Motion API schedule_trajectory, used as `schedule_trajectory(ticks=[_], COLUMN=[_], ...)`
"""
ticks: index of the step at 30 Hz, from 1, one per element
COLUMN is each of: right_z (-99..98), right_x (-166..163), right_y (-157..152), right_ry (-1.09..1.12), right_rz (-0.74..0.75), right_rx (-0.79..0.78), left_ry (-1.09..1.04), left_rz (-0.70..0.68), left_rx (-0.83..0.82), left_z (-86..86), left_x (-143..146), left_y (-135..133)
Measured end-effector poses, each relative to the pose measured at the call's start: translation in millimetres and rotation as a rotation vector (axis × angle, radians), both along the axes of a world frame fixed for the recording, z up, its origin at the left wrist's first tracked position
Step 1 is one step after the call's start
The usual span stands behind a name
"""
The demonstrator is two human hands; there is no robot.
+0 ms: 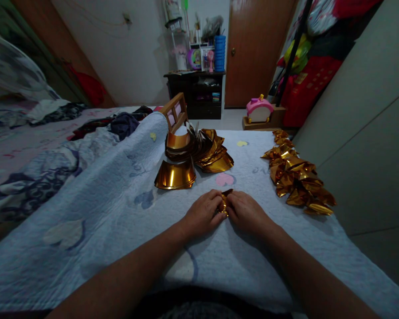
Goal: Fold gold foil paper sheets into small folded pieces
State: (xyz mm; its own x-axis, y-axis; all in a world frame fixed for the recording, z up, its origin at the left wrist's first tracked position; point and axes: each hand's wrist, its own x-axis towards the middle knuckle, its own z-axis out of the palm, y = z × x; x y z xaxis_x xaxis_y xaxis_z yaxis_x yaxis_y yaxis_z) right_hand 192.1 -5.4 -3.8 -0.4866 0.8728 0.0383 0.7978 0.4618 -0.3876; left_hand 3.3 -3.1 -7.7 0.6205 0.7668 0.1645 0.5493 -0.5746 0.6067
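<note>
Between my two hands is a small piece of gold foil paper [224, 204], mostly covered by my fingers, with a dark corner sticking up at the back. My left hand [204, 210] is closed on its left side, and my right hand [244, 210] grips its right side. Both hands rest low over the blue cloth [159, 248]. Beyond them, flat curved gold sheets [175, 174] lie stacked, with a fanned pile of more sheets [213, 153] behind. Over to the right, several folded gold foil pieces [292, 170] form a long heap.
Crumpled bedding and clothes [53, 173] lie along the left. A small wooden chair back [175, 110] rises at the table's far edge. Farther off are a dark cabinet [196, 95], a pink toy [259, 109] and a wooden door [259, 53]. A pale panel [365, 146] borders the right.
</note>
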Motion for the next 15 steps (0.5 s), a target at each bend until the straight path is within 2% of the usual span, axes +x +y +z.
schedule_trajectory(ticks=[6, 15], right_z=[1.7, 0.6], right_x=[0.7, 0.9], right_y=[-2.2, -2.5], right_ry=[-0.038, -0.024], right_rz=[-0.036, -0.01], right_rx=[0.015, 0.033], left_ry=[0.016, 0.034], left_rz=[0.01, 0.025], left_rx=[0.0, 0.007], left_z=[0.9, 1.6], left_x=[1.6, 2.8], left_y=[-0.9, -2.3])
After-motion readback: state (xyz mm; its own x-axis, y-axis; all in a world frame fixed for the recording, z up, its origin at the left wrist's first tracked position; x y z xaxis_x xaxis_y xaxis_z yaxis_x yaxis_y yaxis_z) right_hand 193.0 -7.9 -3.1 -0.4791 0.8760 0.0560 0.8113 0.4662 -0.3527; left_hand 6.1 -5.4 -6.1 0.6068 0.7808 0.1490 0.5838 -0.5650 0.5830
